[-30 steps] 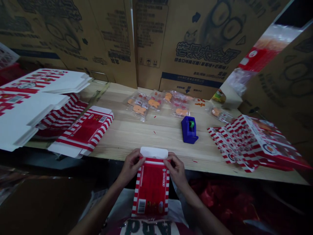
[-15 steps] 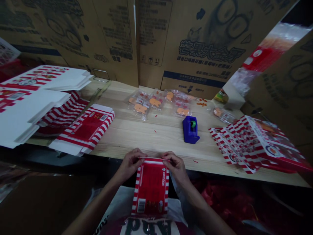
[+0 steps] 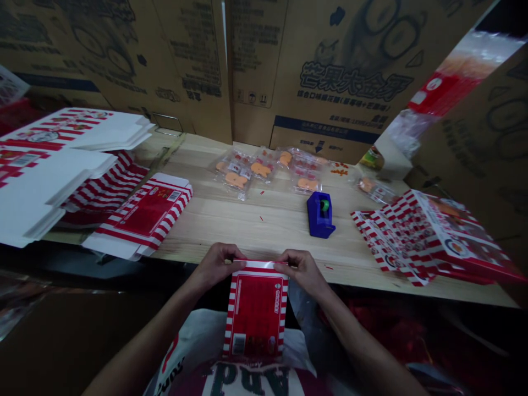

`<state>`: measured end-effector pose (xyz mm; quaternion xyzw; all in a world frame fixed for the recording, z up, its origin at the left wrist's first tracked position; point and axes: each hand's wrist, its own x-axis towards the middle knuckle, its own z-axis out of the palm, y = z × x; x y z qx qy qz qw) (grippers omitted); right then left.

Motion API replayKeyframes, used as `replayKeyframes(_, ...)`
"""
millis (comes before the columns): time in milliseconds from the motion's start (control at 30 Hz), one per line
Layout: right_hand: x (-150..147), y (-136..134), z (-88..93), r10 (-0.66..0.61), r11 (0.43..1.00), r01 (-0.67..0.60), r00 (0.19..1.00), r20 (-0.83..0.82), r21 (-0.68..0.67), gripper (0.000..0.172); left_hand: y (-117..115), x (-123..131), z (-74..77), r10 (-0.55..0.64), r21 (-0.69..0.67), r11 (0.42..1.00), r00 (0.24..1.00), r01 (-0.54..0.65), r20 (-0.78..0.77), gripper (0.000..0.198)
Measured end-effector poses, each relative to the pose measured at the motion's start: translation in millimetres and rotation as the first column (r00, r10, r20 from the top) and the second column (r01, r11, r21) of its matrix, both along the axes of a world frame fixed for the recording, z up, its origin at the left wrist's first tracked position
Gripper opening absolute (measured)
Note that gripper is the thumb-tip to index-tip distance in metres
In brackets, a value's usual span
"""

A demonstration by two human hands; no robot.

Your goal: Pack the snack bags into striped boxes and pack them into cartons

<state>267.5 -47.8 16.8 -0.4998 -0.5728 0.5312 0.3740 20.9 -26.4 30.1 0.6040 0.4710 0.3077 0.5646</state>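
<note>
1. Lightly built printed paperboard carton [image 3: 256, 313]: stiff yet thin, easily creased, best taken by its top edge; at 6 o'clock, just off the near edge of the table [image 3: 231, 225].
2. Left hand [image 3: 216, 268] and right hand [image 3: 301, 269] each pinching that edge between thumb and fingers.
3. Blue tape dispenser [image 3: 320, 214] at 12 o'clock, wrapped orange snacks [image 3: 237, 176] beyond; flat carton blanks [image 3: 142, 215] at 9 o'clock, stacked cartons [image 3: 429, 239] at 3 o'clock; all clear of both hands.

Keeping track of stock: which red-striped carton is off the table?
The carton held by the left hand and right hand; the others lie on the table.
</note>
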Motion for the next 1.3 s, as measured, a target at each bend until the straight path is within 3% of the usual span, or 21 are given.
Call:
replayKeyframes(100,2,8,6.1,0.039,0.997,-0.042,0.998,-0.05,-0.072,0.022,8,2,4.4,-0.027,-0.131,0.991,0.997,0.037,0.078,0.017)
replayKeyframes(200,3,12,7.3,0.055,0.993,-0.061,0.996,-0.067,-0.097,0.024,13,4,5.6,-0.073,-0.148,0.985,0.993,0.086,0.091,0.02)
replayKeyframes(333,7,8,6.3,0.068,0.998,-0.068,0.998,-0.019,-0.006,0.026,11,2,7.5,-0.105,0.05,0.993,0.994,0.106,-0.006,0.022)
replayKeyframes(467,8,-7,0.8,0.044,0.986,-0.055,0.996,0.076,0.16,0.02,1,1,5.4,-0.099,0.265,0.957,0.992,0.115,-0.076,0.02)
replayKeyframes(600,1,-23,-12.6,-0.089,0.936,0.047,0.99,0.107,0.348,0.011,-12,5,-6.7,-0.064,0.352,0.932,0.994,0.091,-0.086,0.016)
replayKeyframes(700,-5,-33,-20.4,-0.148,0.918,0.093,0.983,0.113,0.386,0.014,-20,8,-18.2,-0.037,0.383,0.922,0.997,0.061,-0.07,0.016)
replayKeyframes(900,-17,-48,-20.9,-0.189,0.921,0.15,0.979,0.075,0.358,0.015,-29,15,-41.8,0.056,0.287,0.954,0.992,-0.086,0.112,0.011)
replayKeyframes(1033,3,-33,-21.2,-0.232,0.92,0.202,0.971,0.05,0.336,0.019,-25,23,-49.4,0.122,0.156,0.975,0.966,-0.16,0.228,0.008)
replayKeyframes(1100,30,-12,-21.7,-0.415,0.847,0.375,0.909,0.029,0.378,0.025,-22,25,-48.5,0.144,0.105,0.979,0.953,-0.176,0.265,0.008)
replayKeyframes(1200,80,30,-24.6,-0.762,0.604,0.681,0.645,0.051,0.414,0.027,-20,26,-45.7,0.165,0.032,0.983,0.947,-0.181,0.276,0.012)
replayKeyframes(1233,94,43,-26.6,-0.811,0.558,0.726,0.579,0.081,0.403,0.029,-20,26,-45.1,0.173,0.013,0.983,0.947,-0.183,0.272,0.013)
replayKeyframes(1300,114,65,-32.3,-0.832,0.542,0.752,0.542,0.118,0.375,0.03,-19,25,-44.5,0.176,-0.003,0.983,0.948,-0.181,0.264,0.014)
